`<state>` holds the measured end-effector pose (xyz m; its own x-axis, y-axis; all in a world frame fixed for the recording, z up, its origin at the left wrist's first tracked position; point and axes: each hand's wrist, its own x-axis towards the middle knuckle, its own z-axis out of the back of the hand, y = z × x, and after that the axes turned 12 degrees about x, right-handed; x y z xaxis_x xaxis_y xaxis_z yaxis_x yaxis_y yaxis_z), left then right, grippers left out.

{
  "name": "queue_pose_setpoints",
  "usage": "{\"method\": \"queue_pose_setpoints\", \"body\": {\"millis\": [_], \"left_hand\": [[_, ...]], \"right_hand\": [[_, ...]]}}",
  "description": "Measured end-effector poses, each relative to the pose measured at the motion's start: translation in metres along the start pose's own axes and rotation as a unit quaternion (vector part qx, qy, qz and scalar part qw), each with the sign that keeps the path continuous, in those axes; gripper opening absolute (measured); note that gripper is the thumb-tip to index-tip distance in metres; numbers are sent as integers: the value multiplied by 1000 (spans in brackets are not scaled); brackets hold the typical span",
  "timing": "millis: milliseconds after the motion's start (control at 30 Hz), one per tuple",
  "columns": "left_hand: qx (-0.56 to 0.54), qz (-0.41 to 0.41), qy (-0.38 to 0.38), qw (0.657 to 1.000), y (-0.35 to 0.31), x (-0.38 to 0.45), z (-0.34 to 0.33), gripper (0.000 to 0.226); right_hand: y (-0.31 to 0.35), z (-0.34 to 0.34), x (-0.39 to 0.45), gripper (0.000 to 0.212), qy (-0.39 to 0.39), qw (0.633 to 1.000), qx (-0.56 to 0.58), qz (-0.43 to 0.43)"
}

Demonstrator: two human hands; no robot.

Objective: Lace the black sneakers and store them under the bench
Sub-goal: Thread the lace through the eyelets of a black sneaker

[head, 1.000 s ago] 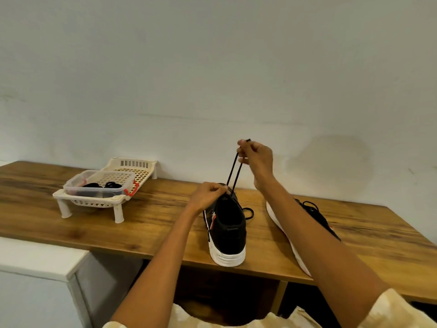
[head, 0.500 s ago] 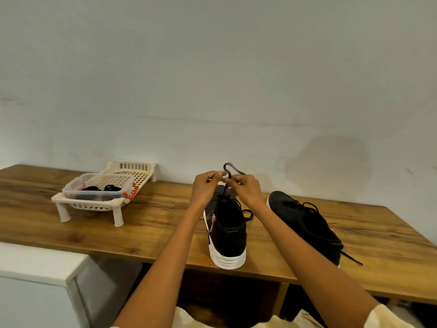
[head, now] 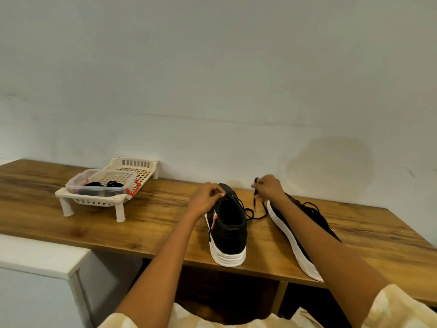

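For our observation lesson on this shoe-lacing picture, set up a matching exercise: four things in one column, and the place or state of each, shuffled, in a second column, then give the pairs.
Things
1. upright sneaker
2. tipped sneaker
3. clear box
4. right hand

Places or states
A. sits in the cream rack
B. pinches a black lace end
C. stands on its sole, heel toward the camera
D. lies on its side, white sole showing

Pairs: 1-C, 2-D, 3-A, 4-B
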<state>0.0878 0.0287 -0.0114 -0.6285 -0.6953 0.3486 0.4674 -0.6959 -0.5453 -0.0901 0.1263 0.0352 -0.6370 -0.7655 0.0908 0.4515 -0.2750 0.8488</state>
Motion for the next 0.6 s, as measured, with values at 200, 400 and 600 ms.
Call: {"method": "queue_pose_setpoints", "body": {"millis": [200, 400, 600], "left_hand": [[-93, 113, 63, 987, -11, 3, -10, 19], [-438, 289, 35, 851, -19, -4, -16, 23], [-359, 242, 46, 900, -15, -4, -13, 25]], "right_hand": [[17, -10, -10, 34, 52, 979, -175, 95], [43, -34, -17, 29, 215, 963, -153, 52], [48, -50, -17, 20, 120, 957, -242, 106]]}}
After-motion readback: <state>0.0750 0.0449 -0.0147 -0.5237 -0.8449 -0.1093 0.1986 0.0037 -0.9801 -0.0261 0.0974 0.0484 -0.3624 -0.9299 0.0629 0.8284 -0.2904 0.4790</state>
